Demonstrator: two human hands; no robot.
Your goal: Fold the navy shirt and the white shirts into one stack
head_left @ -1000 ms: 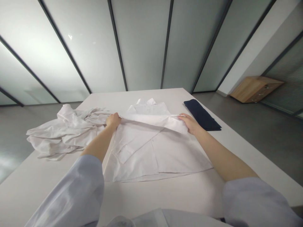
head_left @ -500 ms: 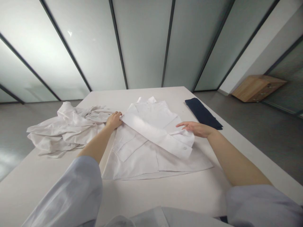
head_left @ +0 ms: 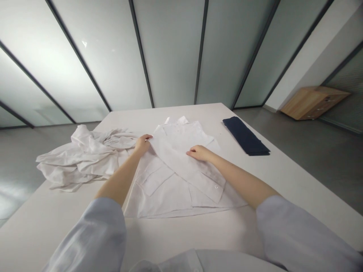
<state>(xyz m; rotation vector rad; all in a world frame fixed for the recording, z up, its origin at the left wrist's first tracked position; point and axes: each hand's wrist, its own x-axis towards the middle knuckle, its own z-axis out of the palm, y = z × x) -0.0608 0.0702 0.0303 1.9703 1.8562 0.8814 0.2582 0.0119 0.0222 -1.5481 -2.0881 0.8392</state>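
Observation:
A white shirt lies spread in front of me, its collar at the far end. One sleeve is laid slantwise across the body, its buttoned cuff at the lower right. My left hand is closed on the shirt's folded edge at the upper left. On the sleeve in the middle rests my right hand, its fingers drawn together at the cloth. Whether those fingers pinch the fabric or only press on it is hard to make out.
A crumpled heap of white cloth lies to the left of the shirt. Folded dark navy cloth sits near the right edge of the white table. Beyond stand frosted glass panels and a wooden cabinet.
My right hand has moved left from the shirt's right side onto its middle, and its fingers have drawn together. The raised sleeve now lies flatter, its cuff lower. My left hand has shifted slightly right.

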